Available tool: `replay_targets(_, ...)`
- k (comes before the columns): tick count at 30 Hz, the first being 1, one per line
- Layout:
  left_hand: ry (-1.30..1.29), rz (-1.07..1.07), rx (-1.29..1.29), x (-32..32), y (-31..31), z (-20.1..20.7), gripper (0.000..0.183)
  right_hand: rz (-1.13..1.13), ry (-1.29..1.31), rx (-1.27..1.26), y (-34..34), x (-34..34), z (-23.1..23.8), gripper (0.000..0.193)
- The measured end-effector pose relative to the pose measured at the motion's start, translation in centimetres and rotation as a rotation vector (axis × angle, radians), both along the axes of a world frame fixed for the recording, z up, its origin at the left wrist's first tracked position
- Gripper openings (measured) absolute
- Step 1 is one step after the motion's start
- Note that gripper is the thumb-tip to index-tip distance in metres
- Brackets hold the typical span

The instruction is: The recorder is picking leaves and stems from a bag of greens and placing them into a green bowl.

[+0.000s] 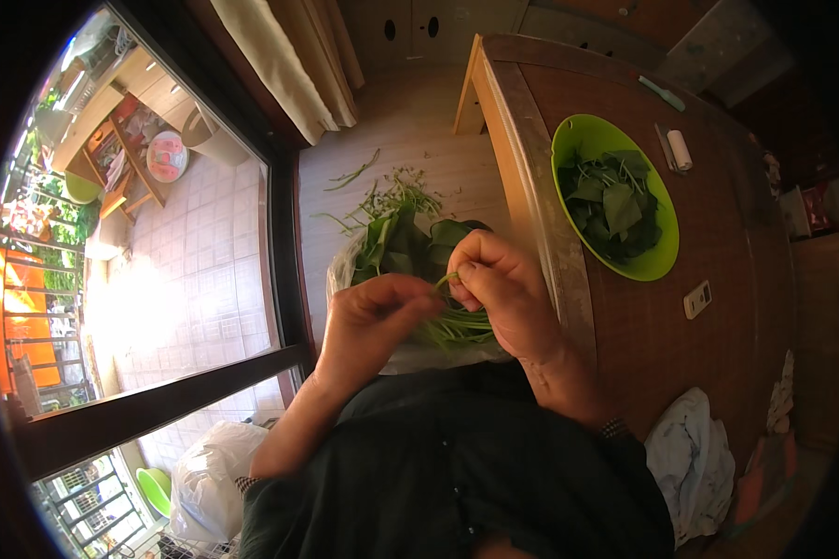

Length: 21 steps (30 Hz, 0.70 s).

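Note:
Both my hands are over a bunch of leafy greens (387,250) in a clear plastic bag (343,265) at my lap. My right hand (505,291) is closed, pinching a thin green stem (447,279) between thumb and fingers. From the other side my left hand (375,319) closes on the same stem's end; its fingertips are a little blurred. Below the hands, more long stems lie in the bag. To the right, a bright green basin (664,265) on the table holds a heap of picked dark green leaves (617,200).
Stem scraps (405,194) litter the floor beyond the bag. The wooden table (615,359) carries a remote control (696,300), a white roll (679,150) and a pale cloth (688,461) near me. At left stands a dark-framed glass door (294,252), with a white bag (213,480) lower down.

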<state>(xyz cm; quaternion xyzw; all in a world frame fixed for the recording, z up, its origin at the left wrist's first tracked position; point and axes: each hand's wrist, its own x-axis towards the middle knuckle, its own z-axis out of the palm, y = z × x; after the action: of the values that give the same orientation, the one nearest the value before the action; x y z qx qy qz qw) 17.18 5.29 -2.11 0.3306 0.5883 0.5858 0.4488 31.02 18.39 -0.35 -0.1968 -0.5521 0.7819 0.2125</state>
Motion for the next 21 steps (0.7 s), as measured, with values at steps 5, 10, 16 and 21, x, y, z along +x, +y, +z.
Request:
replay_targets(5, -0.06, -0.018, 0.027, 0.2, 0.1, 0.3, 0.009, -0.03, 0.046, 0.017, -0.2, -0.2, -0.4, 0.006)
replay_targets(10, 0.03, -0.007, -0.028, 0.0, 0.1, 0.2, 0.01, -0.04, 0.056, 0.031, -0.6, -0.5, -0.1, 0.008)
replay_targets(16, -0.046, 0.04, -0.001, 0.3, 0.2, 0.4, 0.009, -0.047, 0.037, 0.03, -1.0, -0.6, -0.5, 0.005)
replay_targets(21, -0.036, 0.094, 0.02, -0.3, 0.3, 0.5, 0.01, -0.028, -0.125, 0.066, -1.2, -0.3, -1.0, 0.005)
